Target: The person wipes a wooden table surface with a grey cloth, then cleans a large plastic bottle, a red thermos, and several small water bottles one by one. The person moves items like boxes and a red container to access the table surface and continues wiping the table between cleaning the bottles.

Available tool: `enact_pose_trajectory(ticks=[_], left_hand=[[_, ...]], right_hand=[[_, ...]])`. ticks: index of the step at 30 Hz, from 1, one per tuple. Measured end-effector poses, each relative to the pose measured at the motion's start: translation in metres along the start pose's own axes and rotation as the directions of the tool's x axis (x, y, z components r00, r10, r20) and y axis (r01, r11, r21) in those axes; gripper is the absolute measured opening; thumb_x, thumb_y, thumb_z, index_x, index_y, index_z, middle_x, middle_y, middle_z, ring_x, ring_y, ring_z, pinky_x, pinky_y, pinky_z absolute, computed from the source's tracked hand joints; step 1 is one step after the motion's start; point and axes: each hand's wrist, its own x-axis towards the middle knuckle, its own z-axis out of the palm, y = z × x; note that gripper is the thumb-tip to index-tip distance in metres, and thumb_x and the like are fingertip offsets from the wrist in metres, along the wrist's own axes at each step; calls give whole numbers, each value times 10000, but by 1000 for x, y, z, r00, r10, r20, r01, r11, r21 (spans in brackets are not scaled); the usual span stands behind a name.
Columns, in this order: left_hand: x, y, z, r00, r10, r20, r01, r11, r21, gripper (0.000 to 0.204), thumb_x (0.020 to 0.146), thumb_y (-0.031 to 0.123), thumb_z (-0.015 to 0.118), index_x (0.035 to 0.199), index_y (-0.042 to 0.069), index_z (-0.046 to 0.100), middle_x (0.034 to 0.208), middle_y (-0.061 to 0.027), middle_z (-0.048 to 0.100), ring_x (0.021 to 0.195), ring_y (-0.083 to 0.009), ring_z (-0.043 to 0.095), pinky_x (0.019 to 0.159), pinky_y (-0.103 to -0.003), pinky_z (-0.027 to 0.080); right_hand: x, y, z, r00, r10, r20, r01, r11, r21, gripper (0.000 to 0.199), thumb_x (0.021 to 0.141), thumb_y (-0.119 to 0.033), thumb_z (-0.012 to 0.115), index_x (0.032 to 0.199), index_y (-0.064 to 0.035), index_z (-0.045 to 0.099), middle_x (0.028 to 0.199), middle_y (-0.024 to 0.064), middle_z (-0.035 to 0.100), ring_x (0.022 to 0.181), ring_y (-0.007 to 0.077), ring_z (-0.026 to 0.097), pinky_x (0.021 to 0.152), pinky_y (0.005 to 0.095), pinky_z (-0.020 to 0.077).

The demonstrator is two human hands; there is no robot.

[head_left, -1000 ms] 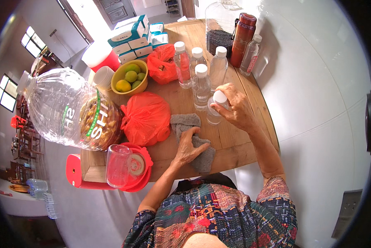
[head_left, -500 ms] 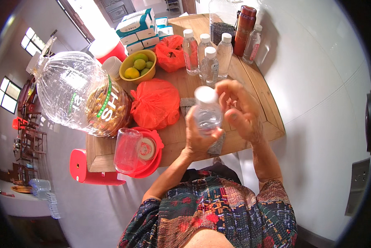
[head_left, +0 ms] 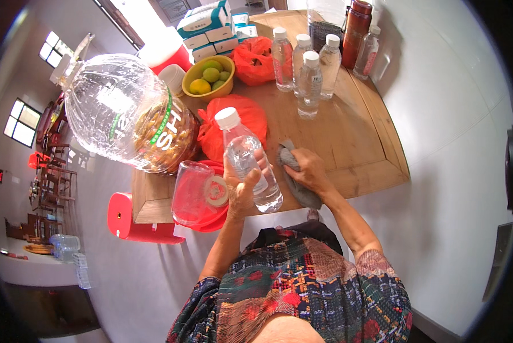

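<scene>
A clear plastic bottle (head_left: 244, 150) with a white cap is gripped around its middle by my left hand (head_left: 240, 193), tilted above the table's near edge. My right hand (head_left: 309, 169) is closed on a grey cloth (head_left: 304, 193) that lies bunched on the wooden table (head_left: 348, 134), one end at the front edge. Behind the held bottle sits a knotted red plastic bag (head_left: 255, 114). Several similar capped bottles (head_left: 309, 86) stand grouped farther back.
At left stands a large clear jar (head_left: 153, 134) with brown contents. Near it are a transparent container (head_left: 191, 191), a red stool (head_left: 125, 214) and a yellow bowl (head_left: 227, 88) of green and yellow fruit. Stacked tissue packs (head_left: 208, 28) and a copper-coloured flask (head_left: 356, 34) stand at the back.
The bottle has moved left with my left hand and now leans. My right hand has left the bottle's side, come down to the table and taken hold of the grey cloth.
</scene>
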Motion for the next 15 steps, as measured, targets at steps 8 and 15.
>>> enact_pose_trajectory(ticks=[8,15], left_hand=[[-2,-28,10,985,133,111,-162,936,311,749,868,457,619,1407,66,275,1301,-119,454,1176,-238,482,1003,-393,403],[-15,-26,27,991,51,126,-92,936,340,807,855,457,637,1417,19,257,1327,-114,445,1170,-174,471,975,-320,392]], right_hand=[[30,-130,-96,857,-268,-441,388,898,209,443,676,-114,753,1021,1,499,1114,244,519,994,393,548,851,457,458],[72,-150,-112,864,151,-481,144,840,523,363,798,-123,690,1095,-29,504,906,156,602,832,260,615,730,362,486]])
